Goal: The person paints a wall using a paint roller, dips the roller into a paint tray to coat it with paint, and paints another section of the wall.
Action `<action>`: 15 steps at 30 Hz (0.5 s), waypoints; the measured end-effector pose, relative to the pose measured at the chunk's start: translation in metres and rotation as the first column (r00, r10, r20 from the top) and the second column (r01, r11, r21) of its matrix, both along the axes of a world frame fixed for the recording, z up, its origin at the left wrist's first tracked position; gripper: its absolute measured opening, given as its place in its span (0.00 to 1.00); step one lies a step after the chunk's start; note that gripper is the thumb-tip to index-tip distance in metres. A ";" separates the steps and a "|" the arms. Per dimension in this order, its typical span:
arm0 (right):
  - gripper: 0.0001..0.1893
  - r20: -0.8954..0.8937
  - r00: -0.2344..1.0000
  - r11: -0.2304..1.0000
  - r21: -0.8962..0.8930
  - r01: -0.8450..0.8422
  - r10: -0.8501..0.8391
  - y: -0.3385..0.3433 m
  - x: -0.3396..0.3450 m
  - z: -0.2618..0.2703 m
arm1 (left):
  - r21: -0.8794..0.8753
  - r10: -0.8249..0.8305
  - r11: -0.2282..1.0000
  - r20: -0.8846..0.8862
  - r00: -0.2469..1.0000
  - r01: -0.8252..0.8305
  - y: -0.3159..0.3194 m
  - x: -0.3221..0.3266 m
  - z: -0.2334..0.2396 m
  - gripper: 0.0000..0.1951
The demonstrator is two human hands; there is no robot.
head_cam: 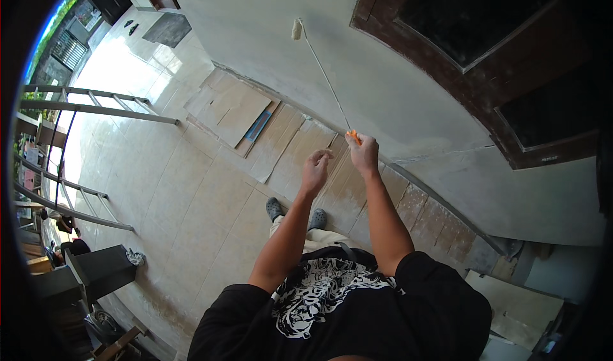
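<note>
My right hand [365, 154] grips the orange handle [354, 137] of a mini paint roller. Its long thin wire frame [326, 73] runs up to a small off-white roller sleeve [297, 29] at the grey-white wall [258, 30]; whether the sleeve touches the wall is hard to tell. My left hand [316, 169] is held lower and to the left, its whitish, dusty fingers curled in, and nothing shows in it. Below both hands, flattened cardboard sheets [292, 143] cover the floor along the wall's foot.
A brown wooden frame with dark panes [433, 66] is set in the wall. A blue-edged flat item [258, 125] lies on the cardboard. Ladder-like metal frames [100, 108] reach over the tiled floor [191, 188] from the left. A dark mat [167, 29] lies farther off. Boards [519, 308] stand at lower right.
</note>
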State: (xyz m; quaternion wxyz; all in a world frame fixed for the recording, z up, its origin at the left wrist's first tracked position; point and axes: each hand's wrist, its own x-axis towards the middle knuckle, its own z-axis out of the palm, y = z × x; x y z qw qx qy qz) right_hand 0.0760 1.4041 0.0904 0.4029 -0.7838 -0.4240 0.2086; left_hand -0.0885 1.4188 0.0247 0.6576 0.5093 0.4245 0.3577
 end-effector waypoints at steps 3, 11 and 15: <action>0.26 -0.008 0.997 0.997 0.030 0.075 -0.075 -0.053 0.029 -0.036 | 0.007 -0.041 0.999 0.004 0.999 0.041 -0.006 0.013 0.007 0.13; 0.25 0.133 0.991 0.995 0.093 0.018 -0.031 0.066 0.013 0.010 | -0.003 -0.011 1.000 0.017 1.000 0.011 0.000 0.009 0.009 0.13; 0.24 0.135 0.991 0.998 0.066 -0.004 -0.005 0.074 0.006 0.023 | -0.010 0.036 0.999 -0.038 0.999 -0.037 0.004 -0.007 -0.002 0.14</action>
